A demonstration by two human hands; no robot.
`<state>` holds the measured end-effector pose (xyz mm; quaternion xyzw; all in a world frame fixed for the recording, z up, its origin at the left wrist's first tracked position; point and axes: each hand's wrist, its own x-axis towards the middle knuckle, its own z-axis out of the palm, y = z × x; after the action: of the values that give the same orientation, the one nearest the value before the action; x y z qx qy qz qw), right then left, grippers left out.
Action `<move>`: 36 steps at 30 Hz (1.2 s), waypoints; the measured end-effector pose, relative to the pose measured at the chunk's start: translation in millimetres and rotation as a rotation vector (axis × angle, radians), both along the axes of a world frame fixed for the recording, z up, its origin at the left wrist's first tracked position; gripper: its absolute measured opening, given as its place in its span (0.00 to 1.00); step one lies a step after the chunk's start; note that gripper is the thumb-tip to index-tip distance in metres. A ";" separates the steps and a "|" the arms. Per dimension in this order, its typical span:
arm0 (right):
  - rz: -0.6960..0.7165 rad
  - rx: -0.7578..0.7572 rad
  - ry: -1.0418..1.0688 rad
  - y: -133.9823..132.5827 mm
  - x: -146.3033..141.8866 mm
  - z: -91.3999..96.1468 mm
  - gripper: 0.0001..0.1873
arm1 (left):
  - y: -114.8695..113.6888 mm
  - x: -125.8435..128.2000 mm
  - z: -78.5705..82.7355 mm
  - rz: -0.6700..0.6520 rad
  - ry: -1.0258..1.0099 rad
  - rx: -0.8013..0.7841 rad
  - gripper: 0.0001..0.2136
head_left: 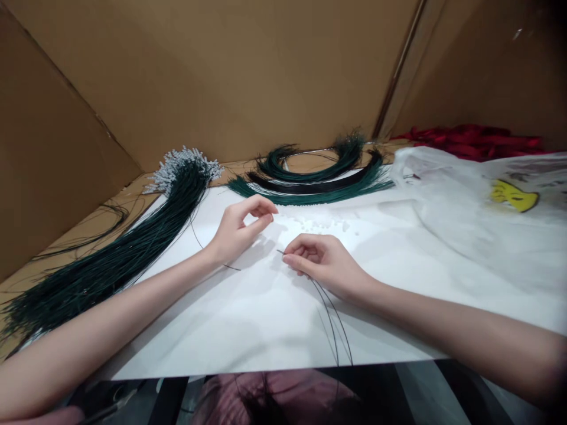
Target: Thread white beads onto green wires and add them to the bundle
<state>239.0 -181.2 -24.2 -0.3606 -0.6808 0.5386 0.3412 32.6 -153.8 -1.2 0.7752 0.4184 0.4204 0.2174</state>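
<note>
My right hand (pixel 325 262) pinches thin dark wires near one end. A short tip sticks out past the thumb, and the wires (pixel 330 316) trail down over the front edge of the white sheet (pixel 212 330). To the left and a little farther back, my left hand (pixel 241 230) has thumb and forefinger brought together; anything between them is too small to make out. Just beyond the hands, small white beads (pixel 325 225) lie scattered on the sheet. A single dark wire shows beside my left wrist.
At left lies a thick bundle of dark green wires (pixel 133 254) with white-tipped ends. Curved bunches of green and black wires (pixel 310 184) rest at the back. A clear plastic bag (pixel 460 206) and red ribbon-like material (pixel 478 141) are at right. Cardboard walls (pixel 248 77) enclose the workspace.
</note>
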 end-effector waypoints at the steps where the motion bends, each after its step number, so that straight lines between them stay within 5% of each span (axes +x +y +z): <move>1: 0.000 -0.003 0.002 0.1 0.0 0.4 0.06 | 9.3 0.1 0.7 0.032 0.093 0.010 0.05; 5: 0.009 -0.008 0.017 0.2 0.5 0.5 0.07 | 40.3 2.6 -3.4 0.041 0.363 0.044 0.05; 12: 0.021 -0.009 0.028 -0.5 0.4 -0.5 0.08 | 65.8 11.7 -15.4 0.095 0.527 0.068 0.05; 36: 0.026 -0.024 0.024 0.3 0.5 -0.4 0.10 | 71.4 17.7 -10.6 0.020 0.448 0.080 0.03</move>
<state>239.5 -180.8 -24.7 -0.3495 -0.6745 0.5555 0.3381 50.3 -82.5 -11.7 0.8532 0.4466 0.2562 0.0839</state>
